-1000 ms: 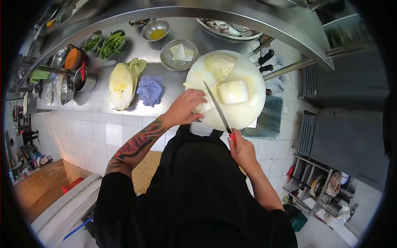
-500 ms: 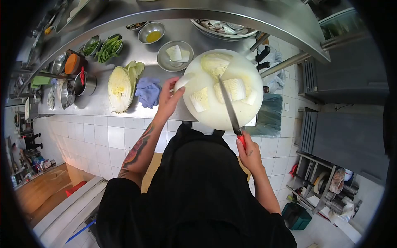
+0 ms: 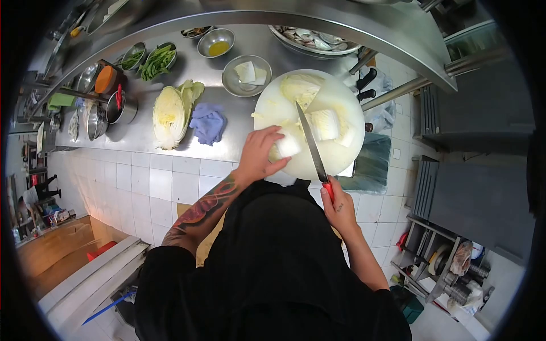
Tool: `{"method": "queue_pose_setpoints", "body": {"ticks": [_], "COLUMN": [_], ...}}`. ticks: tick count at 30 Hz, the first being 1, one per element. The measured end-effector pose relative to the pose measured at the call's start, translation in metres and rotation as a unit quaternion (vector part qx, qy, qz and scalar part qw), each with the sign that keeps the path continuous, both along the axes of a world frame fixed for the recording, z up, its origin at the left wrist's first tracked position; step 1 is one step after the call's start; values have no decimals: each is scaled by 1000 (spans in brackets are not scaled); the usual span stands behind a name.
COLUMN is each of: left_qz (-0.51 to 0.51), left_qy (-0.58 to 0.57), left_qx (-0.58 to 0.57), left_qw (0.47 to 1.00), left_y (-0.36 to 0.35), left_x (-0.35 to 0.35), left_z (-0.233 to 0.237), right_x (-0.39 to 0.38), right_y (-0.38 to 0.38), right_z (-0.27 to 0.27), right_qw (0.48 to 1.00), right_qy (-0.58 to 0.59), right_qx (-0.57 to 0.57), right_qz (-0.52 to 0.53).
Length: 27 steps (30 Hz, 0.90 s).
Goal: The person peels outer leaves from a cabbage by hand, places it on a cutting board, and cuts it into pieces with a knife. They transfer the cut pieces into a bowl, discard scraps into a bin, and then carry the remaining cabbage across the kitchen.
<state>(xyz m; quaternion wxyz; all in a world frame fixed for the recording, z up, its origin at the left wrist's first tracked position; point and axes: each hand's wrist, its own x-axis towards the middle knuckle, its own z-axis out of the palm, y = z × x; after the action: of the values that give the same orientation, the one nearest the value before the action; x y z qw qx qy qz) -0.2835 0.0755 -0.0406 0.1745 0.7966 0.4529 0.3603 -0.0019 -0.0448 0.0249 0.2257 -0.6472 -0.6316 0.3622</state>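
Note:
My right hand point(image 3: 340, 207) is closed around the red handle of a long kitchen knife point(image 3: 310, 142), whose blade lies over the round white cutting board point(image 3: 304, 170) and points away from me. At the board's left side, my left hand point(image 3: 260, 153) has its fingers and thumb curved around a cut piece of napa cabbage point(image 3: 289, 144). Right of the blade is another cabbage chunk point(image 3: 325, 124), with a thinner piece beside it. A larger leafy cabbage wedge point(image 3: 301, 90) sits at the far side of the board, near the knife tip.
Left of the board are a steel bowl with pale cabbage pieces point(image 3: 245, 73), a blue cloth point(image 3: 208, 123) and a halved napa cabbage point(image 3: 172, 119). Behind stand a bowl of yellow liquid point(image 3: 217, 48), bowls of greens point(image 3: 159, 62) and a basin of fish point(image 3: 313, 41). A steel shelf point(image 3: 239, 12) overhangs the counter.
My left hand has come from the board's upper left edge down toward me, onto the cabbage piece at the left. The knife stays in my right hand, nearly unmoved; the view has shifted slightly.

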Motion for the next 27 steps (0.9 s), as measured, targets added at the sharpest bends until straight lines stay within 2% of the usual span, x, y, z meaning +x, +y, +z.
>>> {"method": "queue_pose_setpoints", "body": {"ticks": [2,3,6,8,10,11,17,21,23,27], "left_qz": [-58,-102,-149,-141,-44,-31,-25,-35,-120,-131], "left_qy": [-34,-34,-7,6,22,30,62,22,52,71], "left_qx": [-27,-47,-69,-64,-13,-18,-18,2,-22,-32], "left_qw": [997,993,986,988,999,999,998,999,991,988], "left_y": [-11,-17,-27,-16,3,11,-15,-26,-22,-17], "left_x": [9,11,7,3,0,-1,12,1,-3,-5], "left_z": [2,-1,-8,-13,-17,-17,3,-10,-15,-10], "right_x": [1,0,3,5,5,6,16,21,19,13], "right_y": [-1,-3,-9,-15,-23,-26,-44,-57,-53,-38], "right_z": [3,3,4,5,3,1,12,23,25,32], "right_qw": [1000,999,999,999,999,999,993,983,983,978], "right_qy": [-2,-3,3,1,0,-13,-101,-156,-153,-176], "right_qx": [-14,-29,-25,-28,-34,-29,-39,-55,-44,-32], "right_qz": [-16,-32,-37,-35,-28,-19,38,78,89,110]}}
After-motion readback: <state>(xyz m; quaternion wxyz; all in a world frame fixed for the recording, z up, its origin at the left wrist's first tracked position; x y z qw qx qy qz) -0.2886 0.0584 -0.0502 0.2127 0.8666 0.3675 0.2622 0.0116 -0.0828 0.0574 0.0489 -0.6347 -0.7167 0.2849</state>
